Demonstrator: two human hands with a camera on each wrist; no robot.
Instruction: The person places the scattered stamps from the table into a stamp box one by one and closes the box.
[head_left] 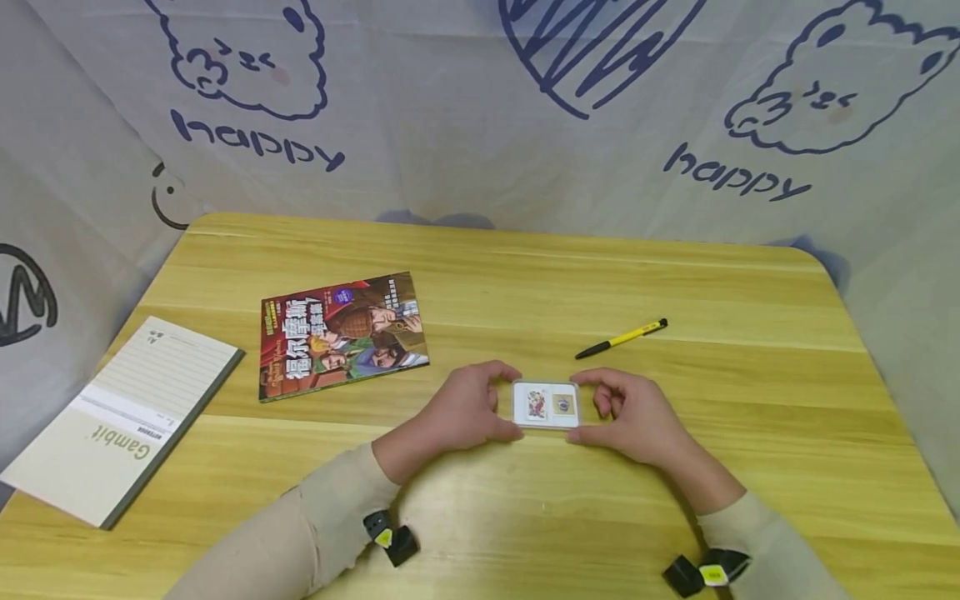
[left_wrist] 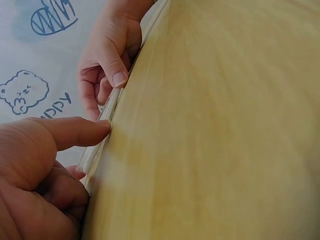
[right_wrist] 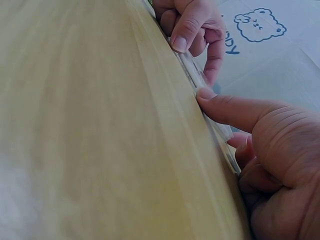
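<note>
A small flat clear plastic case (head_left: 547, 405) lies level at the table's front middle, its white face bearing two small pictures, one colourful, one tan. My left hand (head_left: 468, 408) holds its left end between thumb and forefinger, and my right hand (head_left: 633, 417) holds the right end likewise. Seen edge-on in the left wrist view, the case (left_wrist: 95, 145) is thin and transparent, close to the tabletop; whether it touches the wood I cannot tell. In the right wrist view my right thumb (right_wrist: 225, 107) presses the near edge of the case (right_wrist: 192, 70).
Behind the right hand lies a yellow and black pen (head_left: 622, 337). A colourful comic-style book (head_left: 345, 333) is to the left, with a Gambit notebook (head_left: 127, 417) farther left over the table's edge. A printed white cloth (head_left: 480, 150) hangs behind the wooden table (head_left: 510, 283).
</note>
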